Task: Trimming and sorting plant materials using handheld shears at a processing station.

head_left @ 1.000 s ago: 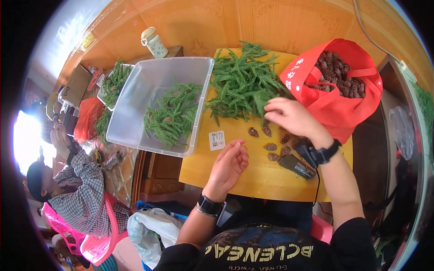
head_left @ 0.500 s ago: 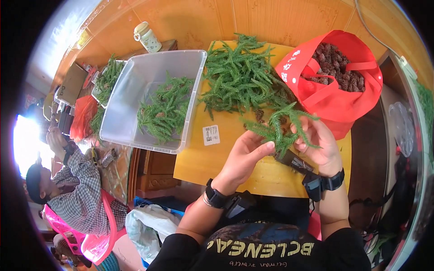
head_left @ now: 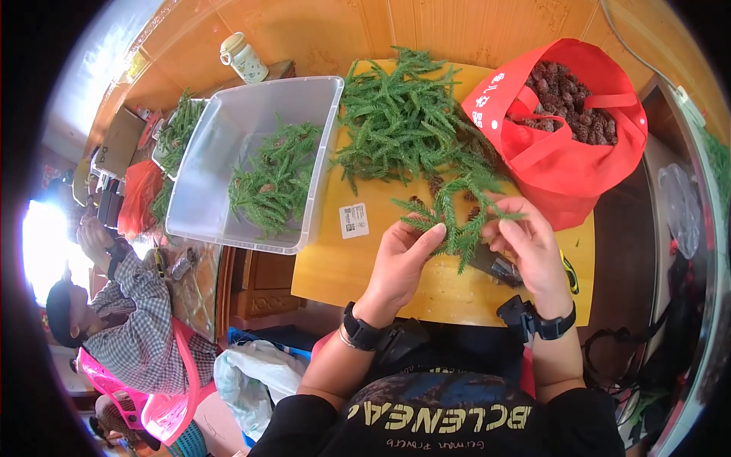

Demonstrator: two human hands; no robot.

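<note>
"On your yellow wooden table (head_left: 343,274), between clear plastic bin (head_left: 228,114) and red fabric bag (head_left: 563,179), what's changed?"

"Your bare right hand (head_left: 535,251) has left the green needled heap (head_left: 403,126); it and your bare left hand (head_left: 396,263) now pinch one green sprig (head_left: 455,232) above the table, likely easing two-handed work."

"Room?"

"Bare wood leftward; bag beyond your right; near edge at your wrists."
</note>
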